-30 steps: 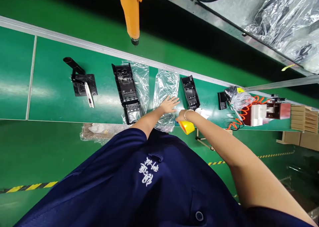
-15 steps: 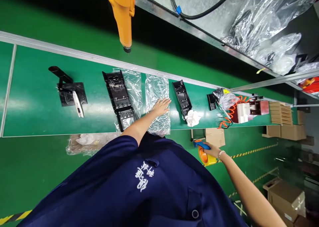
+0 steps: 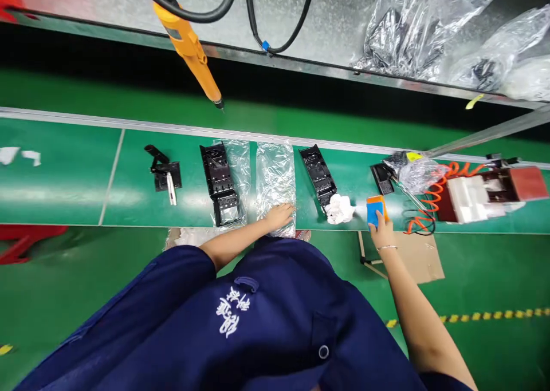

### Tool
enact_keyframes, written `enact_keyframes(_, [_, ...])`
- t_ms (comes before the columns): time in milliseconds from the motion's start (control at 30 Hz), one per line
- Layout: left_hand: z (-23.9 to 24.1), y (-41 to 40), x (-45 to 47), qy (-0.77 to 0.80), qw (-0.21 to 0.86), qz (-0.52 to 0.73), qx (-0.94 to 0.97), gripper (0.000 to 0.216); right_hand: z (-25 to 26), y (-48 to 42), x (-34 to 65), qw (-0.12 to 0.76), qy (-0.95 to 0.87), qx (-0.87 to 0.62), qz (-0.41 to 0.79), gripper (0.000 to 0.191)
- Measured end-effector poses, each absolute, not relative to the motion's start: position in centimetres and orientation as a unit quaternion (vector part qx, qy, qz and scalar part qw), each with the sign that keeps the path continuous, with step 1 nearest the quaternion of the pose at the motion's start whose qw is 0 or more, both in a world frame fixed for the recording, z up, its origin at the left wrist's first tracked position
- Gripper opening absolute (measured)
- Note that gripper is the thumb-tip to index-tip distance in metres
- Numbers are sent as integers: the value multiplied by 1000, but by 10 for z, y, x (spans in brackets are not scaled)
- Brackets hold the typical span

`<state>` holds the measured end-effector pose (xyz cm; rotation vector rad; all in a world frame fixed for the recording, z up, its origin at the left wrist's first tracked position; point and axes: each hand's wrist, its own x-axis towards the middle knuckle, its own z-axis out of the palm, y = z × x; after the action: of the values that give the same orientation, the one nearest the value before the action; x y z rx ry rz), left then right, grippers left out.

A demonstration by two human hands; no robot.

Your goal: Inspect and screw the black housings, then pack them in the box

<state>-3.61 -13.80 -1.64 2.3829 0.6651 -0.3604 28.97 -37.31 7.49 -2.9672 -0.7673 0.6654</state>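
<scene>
My left hand [image 3: 280, 217] lies on a clear plastic bag [image 3: 275, 173], fingers stretched out over its near end. In my right hand [image 3: 381, 235] is a blue and orange tape dispenser [image 3: 373, 210], held at the near edge of the bench; its tape roll is hidden in this view. Left of the bag, a long black housing [image 3: 219, 176] rests partly on another clear plastic bag [image 3: 240, 168]. A second black housing [image 3: 318, 173] lies to the right, with a crumpled white cloth or paper [image 3: 339, 209] against its near end.
An orange electric screwdriver [image 3: 193, 56] hangs over the bench. At left, a black stand [image 3: 167, 176] carries a white pen-like tool [image 3: 171, 189]. An orange coiled hose [image 3: 433, 190] lies by a red and white box [image 3: 468, 199]. A metal shelf [image 3: 283, 30] runs above.
My right hand has brought the tape dispenser up from beside the bench to its near edge. My left hand has slid toward the near end of the bag. The head view has shifted.
</scene>
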Motion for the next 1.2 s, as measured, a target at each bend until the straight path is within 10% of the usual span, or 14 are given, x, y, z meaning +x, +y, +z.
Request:
enact_keyframes(467, [-16, -168, -23, 507, 292, -203, 785, 39, 29, -341, 235, 196, -432, -795, 378, 49])
enact_keyframes(700, [9, -166, -30, 518, 370, -118, 762, 36, -7, -266, 134, 165, -394, -740, 520, 59])
enact_keyframes(1200, [57, -107, -16, 540, 592, -67, 594, 41, 88, -236, 87, 26, -478, -777, 408, 59])
